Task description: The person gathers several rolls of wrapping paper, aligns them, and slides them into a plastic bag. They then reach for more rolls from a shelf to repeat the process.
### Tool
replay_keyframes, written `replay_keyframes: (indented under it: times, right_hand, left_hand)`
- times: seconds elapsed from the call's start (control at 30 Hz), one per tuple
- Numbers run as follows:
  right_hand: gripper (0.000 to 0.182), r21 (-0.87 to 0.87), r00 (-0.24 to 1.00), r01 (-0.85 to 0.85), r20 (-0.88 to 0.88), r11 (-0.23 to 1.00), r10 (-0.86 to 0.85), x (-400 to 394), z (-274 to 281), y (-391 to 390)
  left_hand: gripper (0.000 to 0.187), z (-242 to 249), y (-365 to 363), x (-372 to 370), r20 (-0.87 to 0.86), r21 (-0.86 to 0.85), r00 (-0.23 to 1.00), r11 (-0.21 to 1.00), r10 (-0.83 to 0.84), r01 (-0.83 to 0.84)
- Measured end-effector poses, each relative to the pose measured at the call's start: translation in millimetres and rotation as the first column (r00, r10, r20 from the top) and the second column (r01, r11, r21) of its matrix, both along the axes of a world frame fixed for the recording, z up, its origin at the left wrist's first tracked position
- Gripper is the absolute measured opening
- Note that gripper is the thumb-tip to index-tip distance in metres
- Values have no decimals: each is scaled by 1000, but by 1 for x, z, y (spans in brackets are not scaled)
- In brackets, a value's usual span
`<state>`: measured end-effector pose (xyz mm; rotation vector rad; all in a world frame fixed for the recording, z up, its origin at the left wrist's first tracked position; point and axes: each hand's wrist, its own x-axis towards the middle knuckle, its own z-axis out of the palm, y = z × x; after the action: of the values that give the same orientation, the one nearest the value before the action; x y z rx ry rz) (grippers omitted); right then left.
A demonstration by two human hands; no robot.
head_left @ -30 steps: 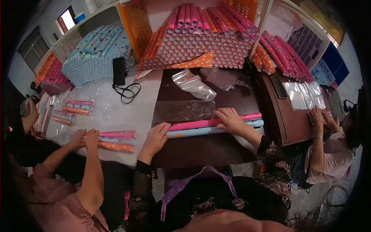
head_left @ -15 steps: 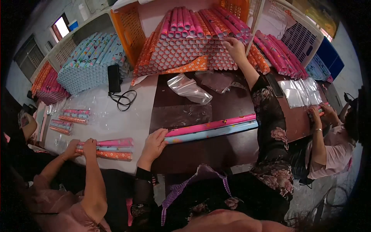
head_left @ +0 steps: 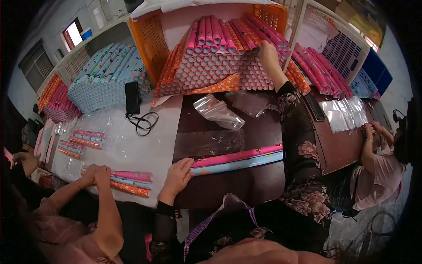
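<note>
Right hand (head_left: pixel 269 56) is extended to glossy pink-and-orange paper rolls (head_left: pixel 218 33), upper centre; fingertips hidden, grip unclear. Left hand (head_left: pixel 178 176), fingers together, is rested at centre.

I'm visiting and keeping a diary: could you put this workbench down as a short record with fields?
Left hand: on the left ends of a pink roll and a light blue roll
Right hand: at the stacked rolls; grasp unclear
Crate: orange, beside the stack
Packaging: clear plastic bag, beyond the two rolls
Co-worker's hands, left: on pink, blue and orange rolls
</note>
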<state>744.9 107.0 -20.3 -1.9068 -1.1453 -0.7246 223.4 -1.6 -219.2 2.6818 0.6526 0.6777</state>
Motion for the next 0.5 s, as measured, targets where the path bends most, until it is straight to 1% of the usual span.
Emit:
replay_keyframes:
  times: [0.03,0.1,0.17,0.23,0.27,0.3,0.33,0.37,0.4,0.47,0.5]
  right_hand:
    - [16,-2,1000,-2,3,1000,2,4,6,1]
    - [13,10,977,-62,205,998,58,20,21,3]
    - [13,-4,971,-74,226,997,73,32,37,5]
    - [15,-33,936,-222,271,974,223,37,49,5]
    - [19,-280,963,-31,249,960,104,33,58,3]
    - [19,-284,962,-32,250,958,106,33,59,5]
    - [20,-426,933,71,347,902,90,38,58,11]
    - [21,-543,892,184,442,819,92,42,56,16]
    - [21,-546,892,183,442,818,95,37,56,15]
    - [22,-642,870,220,470,735,149,19,57,6]
    - [22,-641,869,220,471,736,150,22,53,10]
  left_hand:
    - [48,2,-1,0,2,7,1000,1000,-3,3]
    - [48,1,-1,0,-7,2,1000,1000,9,-9]
    - [48,1,-2,0,-16,-6,1000,1000,21,-21]
    - [49,3,-4,0,-30,-29,999,999,34,-35]
    - [49,3,-3,0,-28,-34,999,999,34,-35]
    - [49,3,-3,0,-42,-41,998,998,36,-38]
    - [49,3,-2,0,-57,-48,998,998,38,-40]
    - [49,4,-3,0,-57,-52,998,998,38,-41]
    - [49,5,-4,0,-59,-49,997,998,40,-43]
    - [49,7,-5,1,-59,-44,997,998,42,-45]
    - [48,10,-6,2,-46,-47,998,998,46,-49]
